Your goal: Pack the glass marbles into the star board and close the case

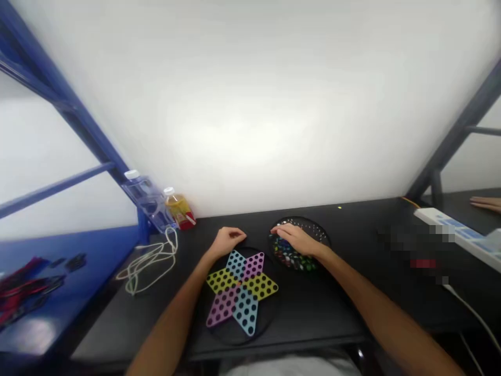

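Observation:
A star-shaped board (240, 289) with blue, pink and yellow points full of holes lies on a round black base on the dark table (344, 297), right in front of me. My left hand (228, 239) rests at the board's far edge with its fingers curled; nothing shows in them. My right hand (296, 237) lies palm down over a round black tray (318, 234) holding several small coloured pieces, its fingers bent onto them. Whether it grips any piece is hidden.
Two bottles (178, 208) stand at the back left against the white wall, beside a loose white cord (151, 261). A white power strip (457, 232) lies at the right, with another person's hand (486, 203) beyond it. A blue frame (74, 120) and blue surface are at the left.

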`<state>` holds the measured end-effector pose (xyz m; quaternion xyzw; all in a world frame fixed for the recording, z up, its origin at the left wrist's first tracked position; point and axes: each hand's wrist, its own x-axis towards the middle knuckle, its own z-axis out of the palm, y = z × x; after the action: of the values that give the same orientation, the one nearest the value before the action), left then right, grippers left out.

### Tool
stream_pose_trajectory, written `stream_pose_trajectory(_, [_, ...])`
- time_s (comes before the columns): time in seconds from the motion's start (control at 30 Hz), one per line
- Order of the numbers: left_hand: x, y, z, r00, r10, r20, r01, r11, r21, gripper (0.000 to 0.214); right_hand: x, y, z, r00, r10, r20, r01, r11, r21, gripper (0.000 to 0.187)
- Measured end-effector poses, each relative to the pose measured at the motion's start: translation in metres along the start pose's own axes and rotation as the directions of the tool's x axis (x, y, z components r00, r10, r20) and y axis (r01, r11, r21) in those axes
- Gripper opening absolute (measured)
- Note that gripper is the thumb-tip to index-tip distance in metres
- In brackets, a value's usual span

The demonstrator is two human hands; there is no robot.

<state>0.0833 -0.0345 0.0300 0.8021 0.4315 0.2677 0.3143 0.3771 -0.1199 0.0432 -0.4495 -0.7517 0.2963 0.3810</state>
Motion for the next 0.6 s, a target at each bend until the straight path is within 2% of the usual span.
stream_pose_trajectory(0.1, [0.000,-0.001,0.000,1.000,0.005,0.006,-0.005,1.000,0.001,0.031,0.002,-0.005,0.005,1.000,-0.002,0.008,0.002,1.000,-0.015,0.035])
stream_pose_trajectory(0.23, [0.000,-0.001,0.000,1.000,-0.011,-0.001,0.011,1.000,0.008,0.032,0.004,0.002,0.005,0.999,0.038,-0.024,-0.035,0.993,0.114,0.036])
stream_pose_trajectory(0.47, [-0.001,0.002,-0.002,1.000,-0.008,-0.009,0.008,1.000,0.024,0.032,0.005,0.021,-0.007,0.980,0.097,-0.171,-0.072,0.986,0.148,0.038])
stream_pose_trajectory(0.6, [-0.002,0.005,-0.003,1.000,-0.016,-0.010,0.016,1.000,0.020,0.033,0.003,0.030,-0.013,0.959,0.149,-0.241,-0.126,0.986,0.107,0.030])
